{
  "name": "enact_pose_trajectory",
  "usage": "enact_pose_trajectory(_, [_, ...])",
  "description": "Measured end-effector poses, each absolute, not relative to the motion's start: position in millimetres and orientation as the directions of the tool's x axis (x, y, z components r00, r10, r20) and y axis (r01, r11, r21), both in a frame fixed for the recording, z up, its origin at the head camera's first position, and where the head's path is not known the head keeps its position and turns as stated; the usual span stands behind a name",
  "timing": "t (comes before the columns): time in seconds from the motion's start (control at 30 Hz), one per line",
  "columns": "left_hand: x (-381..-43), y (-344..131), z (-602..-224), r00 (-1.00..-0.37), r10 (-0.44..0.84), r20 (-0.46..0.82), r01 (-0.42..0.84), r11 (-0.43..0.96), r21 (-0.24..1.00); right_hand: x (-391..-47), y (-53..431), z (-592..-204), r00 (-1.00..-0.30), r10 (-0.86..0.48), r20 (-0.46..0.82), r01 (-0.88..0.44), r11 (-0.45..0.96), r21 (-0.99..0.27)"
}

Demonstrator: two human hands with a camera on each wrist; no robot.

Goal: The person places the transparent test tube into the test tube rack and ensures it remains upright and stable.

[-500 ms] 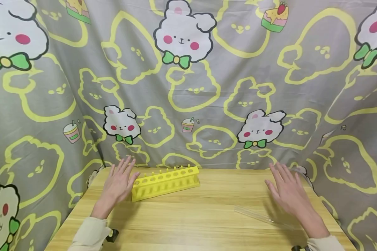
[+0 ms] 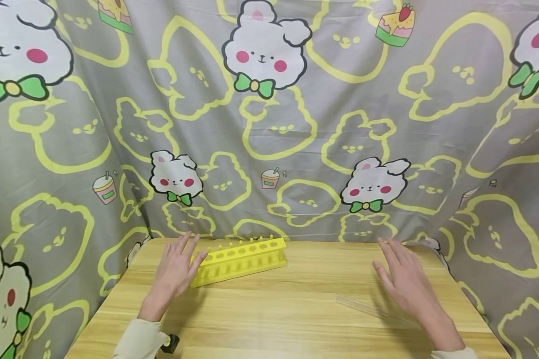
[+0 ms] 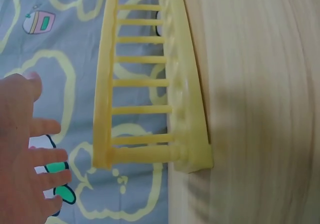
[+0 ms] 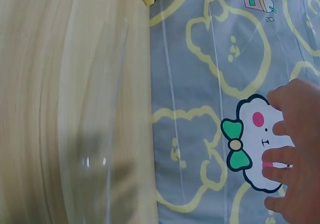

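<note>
Well, my left hand (image 2: 174, 271) beside the yellow rack (image 2: 241, 264) and right hand (image 2: 406, 283) well right of it hang relaxed, gripping nothing — I'd pinch the clear tube (image 2: 358, 305) gently, mid-length.

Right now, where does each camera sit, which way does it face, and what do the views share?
Head: on the head, facing forward and down over the wooden table to the patterned curtain; left hand, right hand and pale sleeves show.
Left wrist: on that wrist, looking along the yellow rack; only the left hand shows.
Right wrist: on that wrist, looking across the clear tube; only the right hand shows.
Shared: yellow rack in head and left wrist; clear tube in head and right wrist.
</note>
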State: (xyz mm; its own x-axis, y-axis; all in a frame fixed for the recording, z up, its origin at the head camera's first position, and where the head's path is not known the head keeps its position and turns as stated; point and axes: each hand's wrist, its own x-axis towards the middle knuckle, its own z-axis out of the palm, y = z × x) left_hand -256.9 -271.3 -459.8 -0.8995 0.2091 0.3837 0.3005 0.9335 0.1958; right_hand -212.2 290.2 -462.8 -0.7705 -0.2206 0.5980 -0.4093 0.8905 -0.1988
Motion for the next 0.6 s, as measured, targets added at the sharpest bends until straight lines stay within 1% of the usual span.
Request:
enact_pose_trajectory(0.07, [-255,-270,-462,-0.891,0.209,0.403,0.31,0.929,0.203,-213,287,-465,-0.746,-0.226,0.626,-0.429,0.882,-0.194])
enact_pose_trajectory(0.17, [-254,-267,-468,-0.873,0.21,0.44,0.327,0.921,0.211,-212,281,-468,-0.74,-0.223,0.635,-0.447,0.868,-0.216])
enact_pose_trajectory(0.33, [-254,-265,-482,-0.83,0.193,0.523,0.365,0.897,0.248,-212,269,-470,-0.781,-0.188,0.596,-0.452,0.829,-0.331])
enact_pose_trajectory(0.43, [-252,-263,-488,-0.822,0.17,0.543,0.369,0.886,0.282,-213,261,-471,-0.803,-0.163,0.573,-0.449,0.799,-0.401])
enact_pose_trajectory(0.6, [-251,-262,-494,-0.803,0.152,0.576,0.391,0.865,0.316,-217,250,-479,-0.823,-0.146,0.549,-0.436,0.782,-0.446])
